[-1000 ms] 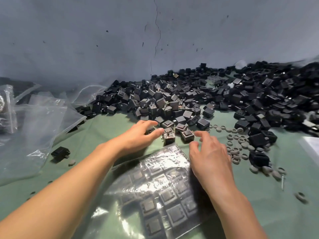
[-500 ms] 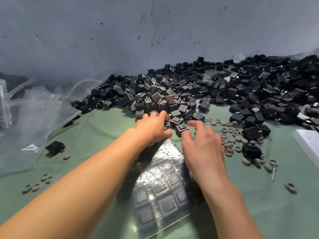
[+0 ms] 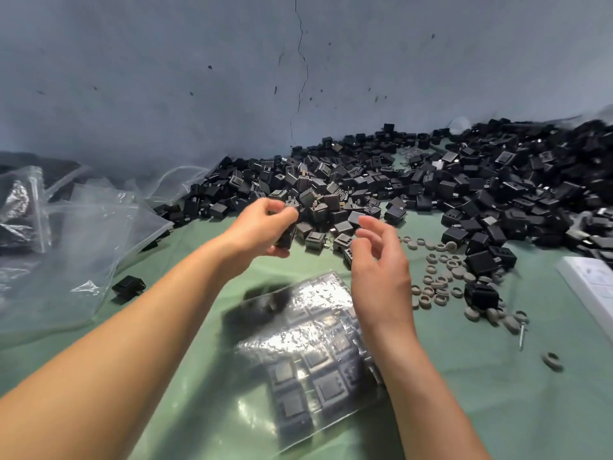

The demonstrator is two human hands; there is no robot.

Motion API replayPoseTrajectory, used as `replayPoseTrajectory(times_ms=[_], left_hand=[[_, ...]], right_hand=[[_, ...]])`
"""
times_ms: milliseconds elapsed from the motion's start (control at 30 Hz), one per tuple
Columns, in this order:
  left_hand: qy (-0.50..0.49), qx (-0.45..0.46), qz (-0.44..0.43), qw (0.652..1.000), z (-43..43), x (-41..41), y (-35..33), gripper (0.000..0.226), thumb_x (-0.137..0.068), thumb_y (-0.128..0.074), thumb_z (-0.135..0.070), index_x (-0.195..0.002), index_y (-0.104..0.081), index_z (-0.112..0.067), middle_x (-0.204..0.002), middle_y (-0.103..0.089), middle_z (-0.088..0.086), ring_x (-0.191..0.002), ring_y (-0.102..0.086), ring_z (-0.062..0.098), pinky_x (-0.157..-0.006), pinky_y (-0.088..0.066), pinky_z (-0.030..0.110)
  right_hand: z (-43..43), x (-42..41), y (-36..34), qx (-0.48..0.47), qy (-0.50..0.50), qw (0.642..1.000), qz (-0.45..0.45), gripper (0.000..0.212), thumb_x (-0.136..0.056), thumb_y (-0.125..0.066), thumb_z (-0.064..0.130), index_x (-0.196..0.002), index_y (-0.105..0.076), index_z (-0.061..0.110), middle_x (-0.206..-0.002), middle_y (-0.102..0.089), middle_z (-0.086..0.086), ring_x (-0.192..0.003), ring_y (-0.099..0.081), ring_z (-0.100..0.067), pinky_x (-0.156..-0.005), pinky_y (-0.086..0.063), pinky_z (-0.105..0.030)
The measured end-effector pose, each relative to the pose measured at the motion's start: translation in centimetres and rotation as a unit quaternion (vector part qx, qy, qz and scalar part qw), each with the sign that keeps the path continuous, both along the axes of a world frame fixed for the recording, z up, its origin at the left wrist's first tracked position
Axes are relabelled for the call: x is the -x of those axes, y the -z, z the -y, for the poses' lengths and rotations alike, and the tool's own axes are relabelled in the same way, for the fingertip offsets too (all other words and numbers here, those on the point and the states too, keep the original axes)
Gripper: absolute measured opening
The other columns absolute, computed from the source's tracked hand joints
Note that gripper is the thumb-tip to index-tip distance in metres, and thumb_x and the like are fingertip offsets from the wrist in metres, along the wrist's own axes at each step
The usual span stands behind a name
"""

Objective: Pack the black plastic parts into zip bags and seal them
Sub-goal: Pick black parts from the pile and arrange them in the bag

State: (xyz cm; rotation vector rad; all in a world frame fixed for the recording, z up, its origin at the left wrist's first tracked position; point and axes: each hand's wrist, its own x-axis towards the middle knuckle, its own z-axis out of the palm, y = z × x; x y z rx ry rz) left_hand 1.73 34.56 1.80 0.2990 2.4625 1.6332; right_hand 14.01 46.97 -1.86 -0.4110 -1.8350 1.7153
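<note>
A clear zip bag (image 3: 308, 353) holding several black plastic parts lies flat on the green cloth in front of me. A large pile of black parts (image 3: 414, 190) spreads along the wall. My left hand (image 3: 262, 227) is raised above the cloth at the pile's near edge and grips a black part (image 3: 287, 239) between fingers and thumb. My right hand (image 3: 378, 267) hovers beside it, above the bag's far end, fingers loosely curled and holding nothing.
Empty clear bags (image 3: 76, 234) lie in a heap at the left, with one stray black part (image 3: 129, 287) beside them. Grey rubber rings (image 3: 444, 280) and a screw (image 3: 522, 335) are scattered at the right. A white sheet (image 3: 593, 287) lies at the right edge.
My left hand has lifted a black part off the cloth. My right hand has let go of its part and risen, fingers spread. The view has tilted down.
</note>
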Motion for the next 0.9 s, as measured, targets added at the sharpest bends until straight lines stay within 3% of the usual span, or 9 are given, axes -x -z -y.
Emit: replayPoseTrajectory(times_ms=[67, 167, 233, 300, 433, 567, 667, 800, 900], left_hand=[[0.031, -0.048, -0.051, 0.997, -0.4, -2.6, -1.2, 0.037, -0.096, -0.060, -0.031, -0.131, -0.054, -0.023, -0.100, -0.067, 0.002, -0.070, -0.066, 0.006, -0.056, -0.056, 0.023], [0.072, 0.034, -0.210, 0.975, -1.4, -7.1, -0.8, 0.036, -0.091, -0.057, -0.040, -0.127, -0.056, -0.039, -0.097, -0.065, -0.012, -0.083, -0.066, 0.006, -0.070, -0.053, 0.027], [0.044, 0.136, -0.309, 0.940, -1.8, -9.6, 0.4, 0.036, -0.090, -0.054, -0.045, -0.127, -0.053, -0.042, -0.099, -0.059, -0.019, -0.098, -0.055, 0.012, -0.090, -0.041, 0.035], [0.012, 0.136, -0.340, 0.931, -2.0, -11.3, 1.2, 0.034, -0.093, -0.055, -0.045, -0.126, -0.051, -0.041, -0.100, -0.055, -0.023, -0.104, -0.046, 0.008, -0.098, -0.031, 0.034], [-0.011, -0.034, -0.294, 0.955, -2.0, -13.1, 1.1, 0.030, -0.095, -0.061, -0.036, -0.122, -0.048, -0.040, -0.105, -0.059, -0.016, -0.111, -0.052, 0.004, -0.099, -0.043, 0.038], [-0.026, -0.176, -0.276, 0.945, 0.9, -14.6, -0.9, 0.029, -0.097, -0.060, -0.035, -0.125, -0.050, -0.040, -0.106, -0.063, -0.020, -0.097, -0.066, 0.006, -0.076, -0.057, 0.024], [-0.115, -0.154, -0.276, 0.942, 6.5, -14.8, -1.2, 0.032, -0.093, -0.058, -0.047, -0.123, -0.052, -0.054, -0.106, -0.063, -0.025, -0.098, -0.068, 0.008, -0.075, -0.056, 0.024], [-0.258, -0.112, -0.253, 0.926, 14.3, -15.2, 1.3, 0.031, -0.096, -0.063, -0.035, -0.117, -0.058, -0.058, -0.105, -0.067, -0.017, -0.081, -0.068, -0.003, -0.079, -0.052, 0.031], [-0.348, -0.136, -0.197, 0.907, 17.5, -15.7, 3.2, 0.027, -0.096, -0.063, -0.029, -0.104, -0.061, -0.055, -0.096, -0.066, -0.013, -0.067, -0.064, -0.008, -0.079, -0.051, 0.032]], right_hand=[[0.6, 0.1, -0.5, 0.201, -0.074, 0.977, 0.000, 0.027, -0.101, -0.049, 0.032, -0.128, -0.055, 0.033, -0.123, -0.061, 0.007, -0.114, -0.058, -0.012, -0.100, -0.050, -0.039], [1.8, -0.3, -0.8, 0.441, -0.221, 0.870, -0.017, 0.041, -0.098, -0.045, 0.046, -0.125, -0.063, 0.021, -0.121, -0.067, -0.007, -0.111, -0.065, -0.023, -0.094, -0.054, -0.043], [2.6, -0.7, -0.7, 0.528, -0.273, 0.803, -0.046, 0.046, -0.097, -0.043, 0.048, -0.099, -0.075, 0.016, -0.102, -0.072, -0.009, -0.096, -0.069, -0.023, -0.087, -0.055, -0.036], [3.2, -1.1, -0.6, 0.565, -0.297, 0.767, -0.067, 0.048, -0.095, -0.043, 0.048, -0.081, -0.077, 0.017, -0.093, -0.070, -0.009, -0.089, -0.069, -0.022, -0.087, -0.053, -0.034], [3.6, -1.7, -0.5, 0.609, -0.275, 0.743, -0.034, 0.035, -0.086, -0.055, 0.041, -0.090, -0.071, 0.010, -0.103, -0.062, -0.012, -0.094, -0.065, -0.028, -0.093, -0.049, -0.037], [3.4, -1.6, -0.3, 0.647, -0.230, 0.726, -0.033, 0.022, -0.087, -0.064, 0.018, -0.106, -0.062, 0.009, -0.109, -0.063, -0.018, -0.094, -0.064, -0.028, -0.091, -0.056, -0.035], [2.6, -2.1, -0.6, 0.658, -0.188, 0.728, -0.047, 0.030, -0.082, -0.065, 0.001, -0.112, -0.066, 0.008, -0.114, -0.063, -0.026, -0.083, -0.068, -0.026, -0.060, -0.060, -0.026], [2.2, -2.3, -0.8, 0.653, -0.171, 0.736, -0.043, 0.039, -0.084, -0.060, -0.003, -0.119, -0.065, 0.013, -0.113, -0.067, -0.023, -0.074, -0.068, -0.019, -0.051, -0.055, -0.021], [2.5, -2.3, -0.8, 0.636, -0.194, 0.746, -0.043, 0.036, -0.084, -0.060, -0.002, -0.117, -0.065, 0.013, -0.103, -0.072, -0.019, -0.068, -0.068, -0.016, -0.048, -0.054, -0.020]])
